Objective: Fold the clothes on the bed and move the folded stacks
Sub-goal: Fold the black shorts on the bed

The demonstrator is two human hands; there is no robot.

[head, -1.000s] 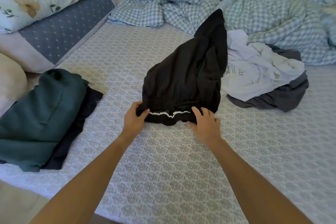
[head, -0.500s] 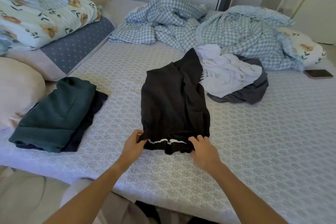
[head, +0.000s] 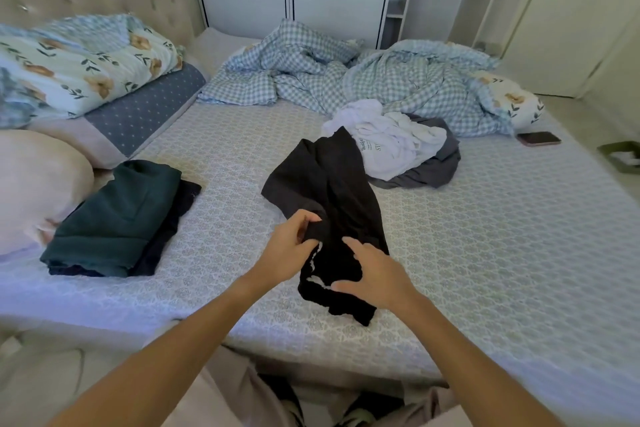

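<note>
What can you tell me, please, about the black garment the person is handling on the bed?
The black garment is soft, matte cloth, lying crumpled and partly bunched on the patterned bed cover. A thin white trim shows near its lower end. The left hand pinches a fold at its middle; the right hand rests on its lower part with thumb and fingers spread. Its far tip overlaps the edge of the white garment.

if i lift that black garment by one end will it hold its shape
Probably not. The black garment already bunches where the left hand pinches it, so it looks floppy. It seems thin and light, likely to drape and unfold.
</note>
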